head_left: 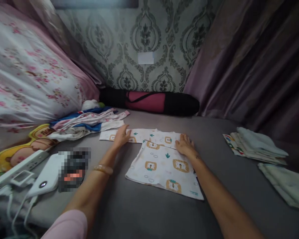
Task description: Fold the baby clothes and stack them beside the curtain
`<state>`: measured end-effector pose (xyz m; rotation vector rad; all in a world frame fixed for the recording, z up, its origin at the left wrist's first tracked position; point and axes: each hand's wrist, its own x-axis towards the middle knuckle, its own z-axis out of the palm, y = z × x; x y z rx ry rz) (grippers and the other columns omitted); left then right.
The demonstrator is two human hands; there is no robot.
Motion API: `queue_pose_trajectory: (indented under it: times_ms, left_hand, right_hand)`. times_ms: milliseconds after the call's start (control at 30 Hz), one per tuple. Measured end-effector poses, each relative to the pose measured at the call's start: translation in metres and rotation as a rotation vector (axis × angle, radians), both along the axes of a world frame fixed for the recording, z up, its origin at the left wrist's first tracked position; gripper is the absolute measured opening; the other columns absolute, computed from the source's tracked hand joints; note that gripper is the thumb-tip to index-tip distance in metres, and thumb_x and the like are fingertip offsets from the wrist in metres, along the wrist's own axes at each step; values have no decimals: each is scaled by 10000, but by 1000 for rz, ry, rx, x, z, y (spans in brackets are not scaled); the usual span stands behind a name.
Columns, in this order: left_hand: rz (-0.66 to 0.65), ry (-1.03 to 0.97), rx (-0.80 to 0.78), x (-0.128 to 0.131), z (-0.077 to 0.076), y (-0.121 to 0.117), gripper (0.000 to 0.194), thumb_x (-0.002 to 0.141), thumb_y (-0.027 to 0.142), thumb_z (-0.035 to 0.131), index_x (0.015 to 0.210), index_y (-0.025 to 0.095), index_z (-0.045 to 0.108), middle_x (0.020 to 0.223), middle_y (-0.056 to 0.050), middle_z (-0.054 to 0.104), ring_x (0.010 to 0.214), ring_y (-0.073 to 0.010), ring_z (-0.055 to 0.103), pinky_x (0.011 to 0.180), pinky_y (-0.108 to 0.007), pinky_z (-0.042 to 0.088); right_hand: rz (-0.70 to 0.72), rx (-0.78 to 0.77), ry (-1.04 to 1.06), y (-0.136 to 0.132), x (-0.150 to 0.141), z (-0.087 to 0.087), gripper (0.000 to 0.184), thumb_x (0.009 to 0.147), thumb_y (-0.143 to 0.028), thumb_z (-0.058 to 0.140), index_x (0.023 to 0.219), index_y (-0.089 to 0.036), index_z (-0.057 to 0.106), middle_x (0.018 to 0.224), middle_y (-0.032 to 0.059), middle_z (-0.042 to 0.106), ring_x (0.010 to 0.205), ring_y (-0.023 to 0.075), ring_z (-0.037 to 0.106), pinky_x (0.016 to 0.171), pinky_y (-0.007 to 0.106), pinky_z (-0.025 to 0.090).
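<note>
A small white shirt printed with tan lion faces and green plants lies spread on the grey bed sheet, its hem toward me. One long sleeve stretches out to the left. My left hand rests on that sleeve, thumb apart from the fingers. On the shirt's upper right part lies my right hand, with its fingers stretched out and flat. Neither hand grips anything that I can see. The cloth beneath both palms is hidden.
Rumpled clothes are heaped at the left, by a yellow cartoon pillow. Nearer are a power strip, cables and a white power bank. Folded clothes lie at the right. A black-and-pink long bag lies along the wall.
</note>
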<state>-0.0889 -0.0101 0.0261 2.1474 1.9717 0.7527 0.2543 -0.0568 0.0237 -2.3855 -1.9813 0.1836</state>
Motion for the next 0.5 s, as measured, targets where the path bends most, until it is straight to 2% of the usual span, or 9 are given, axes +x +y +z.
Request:
queue_pose_trajectory:
  times_ms: [100,167,233,333,433,500]
  left_hand:
    - [429,111,-50,-50,5,-5,428,869,330,433,1212,101,547,1212,-196,584,1148,-329,524,941,-422,420]
    - [594,146,-129,-72,5,-8,431,852,366,467,1160,83,572,1205,-232,569,1151,-374,510,914,-455,427]
    - [641,127,-196,-85,5,-9,441,830,392,502,1122,72,586,1216,-253,560,1157,-389,508,910,-459,430]
    - [625,37,-239,-93,3,-6,419,765,393,582,1045,82,610,1204,-269,576,1163,-398,519,914,-459,432]
    - [619,-212,-200,-101,1,2,322,617,338,703,852,132,623,1115,-263,630,1165,-428,522,910,-487,427]
    - [611,-399,-174,-107,0,7,296,508,285,761,717,170,585,967,-230,677,1112,-442,556,865,-488,445]
  right_hand:
    - [120,138,-20,-2,-25,5,560,960,-310,250,1442,-36,330,1538,186,242,1414,287,201,1131,508,138]
    - [248,154,15,-2,-51,6,551,966,-302,243,1447,-46,324,1537,174,253,1420,271,191,1140,490,111]
    - [359,111,73,-1,-79,5,553,969,-312,247,1462,-68,303,1550,147,233,1432,251,161,1145,478,98]
    - [446,54,158,5,-118,2,564,972,-339,242,1481,-97,272,1570,107,178,1445,222,111,1151,458,77]
    - [457,18,207,14,-145,-1,582,972,-353,236,1491,-89,246,1574,102,160,1447,211,98,1153,432,63]
    - [446,9,210,20,-156,-4,590,973,-361,228,1493,-84,239,1573,103,165,1445,217,103,1152,427,63]
